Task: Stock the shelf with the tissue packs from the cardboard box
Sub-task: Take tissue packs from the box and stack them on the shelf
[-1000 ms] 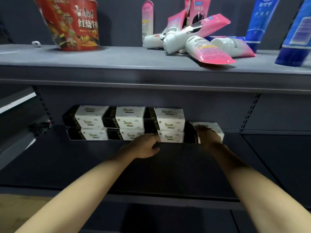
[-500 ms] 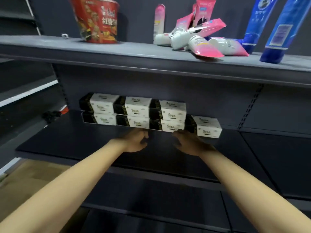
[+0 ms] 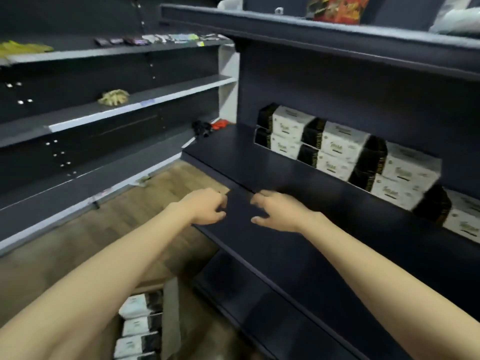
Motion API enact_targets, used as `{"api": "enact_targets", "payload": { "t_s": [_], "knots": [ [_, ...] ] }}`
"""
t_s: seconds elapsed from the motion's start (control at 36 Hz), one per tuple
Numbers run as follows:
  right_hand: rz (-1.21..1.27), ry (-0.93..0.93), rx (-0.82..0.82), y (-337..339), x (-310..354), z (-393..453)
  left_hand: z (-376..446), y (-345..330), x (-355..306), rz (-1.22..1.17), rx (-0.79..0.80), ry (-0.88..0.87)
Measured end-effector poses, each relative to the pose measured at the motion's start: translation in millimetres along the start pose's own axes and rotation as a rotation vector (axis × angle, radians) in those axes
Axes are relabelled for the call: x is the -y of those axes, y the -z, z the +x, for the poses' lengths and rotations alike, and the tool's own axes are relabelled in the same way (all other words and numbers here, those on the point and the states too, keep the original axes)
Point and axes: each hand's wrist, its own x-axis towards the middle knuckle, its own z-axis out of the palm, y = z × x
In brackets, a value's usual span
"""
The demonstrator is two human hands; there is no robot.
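Several black-and-white tissue packs (image 3: 340,149) stand stacked two high in a row at the back of the dark shelf (image 3: 259,162). My left hand (image 3: 207,206) and my right hand (image 3: 279,211) hover side by side at the shelf's front edge, fingers loosely curled, holding nothing. At the bottom, below my left arm, the cardboard box (image 3: 170,318) sits on the floor with more tissue packs (image 3: 140,326) inside, partly hidden by the arm.
A red noodle cup (image 3: 335,9) stands on the upper shelf (image 3: 311,29). Another shelving unit (image 3: 104,113) with small items runs along the left. Wooden floor (image 3: 117,216) lies between the units. Lower shelves (image 3: 272,307) jut out under my hands.
My hands have pulled back from the tissue row to the shelf's front edge, and my view has swung left and down, bringing the box on the floor into sight.
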Motion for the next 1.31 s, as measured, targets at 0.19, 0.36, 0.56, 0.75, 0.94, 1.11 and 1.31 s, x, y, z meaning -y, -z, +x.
{"api": "enact_targets", "payload": {
  "t_s": [0.19,0.36,0.56,0.75,0.94,1.11,1.31],
  "knots": [
    [0.013,0.231,0.138,-47,94,74,-68,-54,91,-0.111,0.143,0.245],
    [0.045,0.342,0.295,-109,177,131,-136,-114,164,-0.231,0.256,0.429],
    [0.085,0.299,0.474,-198,252,170,-194,-196,230,-0.367,0.405,0.585],
    [0.128,0.153,0.681,-287,270,182,-218,-276,256,-0.512,0.503,0.687],
    [0.152,0.084,0.794,-386,264,214,-218,-373,249,-0.637,0.601,0.788],
    [0.175,0.048,0.798,-479,259,255,-198,-438,254,-0.715,0.559,0.864],
    [0.107,0.011,0.738,-556,258,296,-183,-498,274,-0.817,0.478,0.993]
  ]
}}
